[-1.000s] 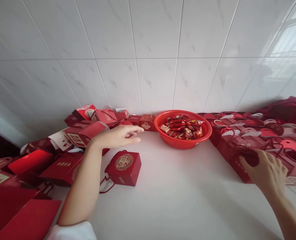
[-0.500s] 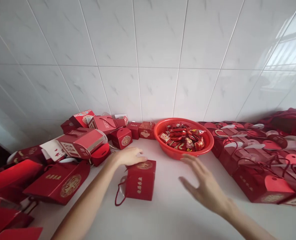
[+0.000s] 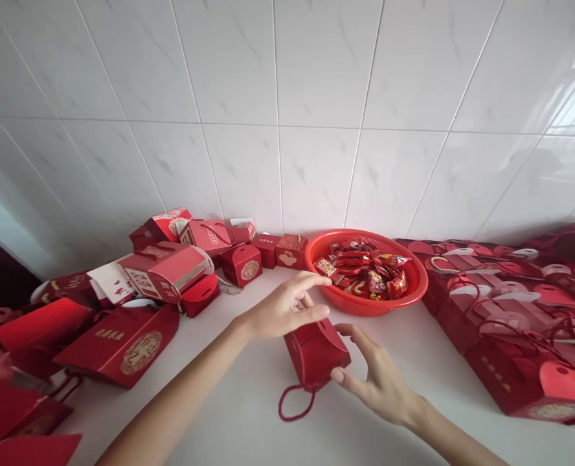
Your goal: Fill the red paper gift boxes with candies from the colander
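1. Soft, cool, moderately bright light spreads across the tiled wall (image 3: pixel 316 162) and worktop (image 3: pixel 239 414), with faint shadows.
2. Window-like glare brightens the upper right tiles.
3. The far left corner is dark.
4. Wide-angle distortion stretches the edges; lower-left boxes (image 3: pixel 6 414) look soft.

I see a plain bright red basket (image 3: pixel 365 307), white tiles (image 3: pixel 316 71) veined grey, and a dark red box (image 3: pixel 139 346) with a gold round pattern.
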Demonstrator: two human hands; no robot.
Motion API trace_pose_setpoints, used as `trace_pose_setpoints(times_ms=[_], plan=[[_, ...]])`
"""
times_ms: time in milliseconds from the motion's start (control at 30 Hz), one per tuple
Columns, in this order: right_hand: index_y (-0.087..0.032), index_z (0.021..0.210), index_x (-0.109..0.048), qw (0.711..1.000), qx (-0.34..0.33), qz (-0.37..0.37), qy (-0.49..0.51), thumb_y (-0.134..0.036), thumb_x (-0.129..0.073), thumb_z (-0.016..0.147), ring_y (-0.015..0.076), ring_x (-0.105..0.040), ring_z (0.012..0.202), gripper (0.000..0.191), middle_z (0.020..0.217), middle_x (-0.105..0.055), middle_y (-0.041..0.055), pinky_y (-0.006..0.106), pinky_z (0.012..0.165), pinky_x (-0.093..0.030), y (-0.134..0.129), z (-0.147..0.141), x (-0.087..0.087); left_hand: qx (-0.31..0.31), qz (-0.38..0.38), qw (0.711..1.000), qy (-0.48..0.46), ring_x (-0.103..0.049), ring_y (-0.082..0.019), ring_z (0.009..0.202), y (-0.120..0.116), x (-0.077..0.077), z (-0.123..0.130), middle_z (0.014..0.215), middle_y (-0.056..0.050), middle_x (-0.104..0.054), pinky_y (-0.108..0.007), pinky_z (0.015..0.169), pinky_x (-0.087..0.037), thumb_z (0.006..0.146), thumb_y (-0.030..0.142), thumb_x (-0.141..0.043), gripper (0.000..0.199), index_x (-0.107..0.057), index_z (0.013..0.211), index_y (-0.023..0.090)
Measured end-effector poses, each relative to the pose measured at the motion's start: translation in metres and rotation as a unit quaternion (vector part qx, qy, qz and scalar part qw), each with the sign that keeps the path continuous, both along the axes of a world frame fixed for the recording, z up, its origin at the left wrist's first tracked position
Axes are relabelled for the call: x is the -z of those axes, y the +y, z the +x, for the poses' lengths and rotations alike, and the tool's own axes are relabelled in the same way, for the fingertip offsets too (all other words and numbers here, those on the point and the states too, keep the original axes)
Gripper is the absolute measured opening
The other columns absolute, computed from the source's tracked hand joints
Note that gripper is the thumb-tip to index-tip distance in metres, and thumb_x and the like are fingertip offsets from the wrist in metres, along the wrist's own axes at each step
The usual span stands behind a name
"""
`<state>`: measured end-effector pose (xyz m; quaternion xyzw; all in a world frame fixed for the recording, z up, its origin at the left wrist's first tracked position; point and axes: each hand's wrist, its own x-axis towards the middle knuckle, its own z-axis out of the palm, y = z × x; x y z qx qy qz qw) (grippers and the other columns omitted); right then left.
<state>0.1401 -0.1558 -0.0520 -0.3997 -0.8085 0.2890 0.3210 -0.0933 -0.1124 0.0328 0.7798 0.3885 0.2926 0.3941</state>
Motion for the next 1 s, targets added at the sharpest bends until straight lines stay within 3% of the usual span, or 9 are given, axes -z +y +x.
trace_pose_setpoints(times_ms=[167, 300, 433, 567, 700, 800, 933, 1000], plan=[[-0.022, 0.125, -0.051, 0.995, 0.057, -0.009, 0.077, -0.053, -0.058, 0.092, 0.0254, -0.064, 0.109, 0.046, 0.121, -0.065, 0.0106, 0.038, 0.092, -0.053, -0.006, 0.002, 0.009, 0.101, 0.034, 0.994, 0.022, -0.061, -0.026, 0.12, -0.017, 0.013, 0.018, 0.156, -0.01, -0.036, -0.041, 0.103, -0.052, 0.077, 0.031, -0.078, 0.074, -0.046, 0.144, 0.032], [-0.025, 0.125, -0.051, 0.986, 0.105, 0.034, 0.122, -0.043, -0.051, 0.098, 0.0208, -0.064, 0.105, 0.032, 0.117, -0.066, 0.0067, 0.035, 0.092, -0.053, -0.005, 0.002, 0.012, 0.158, 0.084, 0.983, 0.042, -0.052, -0.028, 0.133, -0.024, 0.022, 0.028, 0.156, -0.01, -0.038, -0.042, 0.112, -0.045, 0.076, 0.012, -0.064, 0.081, -0.037, 0.15, 0.031], [-0.027, 0.128, -0.05, 0.976, 0.125, 0.099, 0.15, -0.031, -0.048, 0.1, 0.0194, -0.063, 0.109, 0.028, 0.119, -0.065, 0.0062, 0.032, 0.093, -0.053, -0.003, 0.004, 0.012, 0.223, 0.122, 0.967, 0.025, -0.041, -0.03, 0.143, -0.027, 0.018, 0.031, 0.159, -0.009, -0.036, -0.044, 0.117, -0.038, 0.069, 0.004, -0.056, 0.091, -0.031, 0.153, 0.03], [-0.029, 0.133, -0.05, 0.973, 0.112, 0.151, 0.135, -0.021, -0.041, 0.102, 0.0191, -0.058, 0.121, 0.034, 0.131, -0.06, 0.0073, 0.032, 0.101, -0.049, 0.0, 0.009, 0.008, 0.182, 0.114, 0.972, 0.091, -0.043, -0.028, 0.141, -0.023, 0.005, 0.021, 0.158, -0.006, -0.039, -0.041, 0.114, -0.042, 0.074, 0.003, -0.054, 0.076, -0.046, 0.145, 0.031], [-0.03, 0.127, -0.057, 0.974, 0.115, 0.163, 0.103, -0.019, -0.042, 0.101, 0.021, -0.054, 0.128, 0.032, 0.138, -0.056, 0.0082, 0.036, 0.103, -0.047, 0.001, 0.012, 0.005, 0.073, 0.056, 0.973, 0.21, -0.056, -0.028, 0.128, -0.014, -0.006, 0.007, 0.151, -0.005, -0.045, -0.037, 0.102, -0.05, 0.081, 0.018, -0.065, 0.037, -0.069, 0.116, 0.029], [-0.028, 0.119, -0.059, 0.975, 0.123, 0.13, 0.129, -0.026, -0.049, 0.099, 0.0228, -0.055, 0.126, 0.022, 0.135, -0.056, 0.0092, 0.037, 0.101, -0.048, 0.0, 0.014, 0.004, 0.042, 0.028, 0.967, 0.251, -0.059, -0.028, 0.122, -0.008, -0.008, 0.002, 0.143, -0.004, -0.052, -0.037, 0.1, -0.05, 0.079, 0.028, -0.072, 0.014, -0.072, 0.092, 0.025], [-0.025, 0.104, -0.058, 0.961, 0.152, 0.018, 0.228, -0.038, -0.054, 0.097, 0.0191, -0.062, 0.096, 0.016, 0.12, -0.061, 0.0085, 0.03, 0.079, -0.052, 0.001, 0.016, 0.004, 0.059, 0.009, 0.963, 0.262, -0.057, -0.028, 0.125, -0.006, -0.005, 0.001, 0.141, -0.002, -0.053, -0.035, 0.1, -0.048, 0.081, 0.032, -0.07, 0.008, -0.072, 0.081, 0.025], [-0.023, 0.095, -0.056, 0.948, 0.172, -0.03, 0.265, -0.042, -0.056, 0.094, 0.0159, -0.058, 0.078, 0.018, 0.104, -0.063, 0.0056, 0.026, 0.065, -0.049, 0.001, 0.018, 0.004, 0.058, 0.0, 0.961, 0.272, -0.054, -0.029, 0.129, -0.006, -0.004, 0.0, 0.144, -0.002, -0.05, -0.035, 0.101, -0.047, 0.082, 0.034, -0.069, 0.009, -0.073, 0.083, 0.026]])
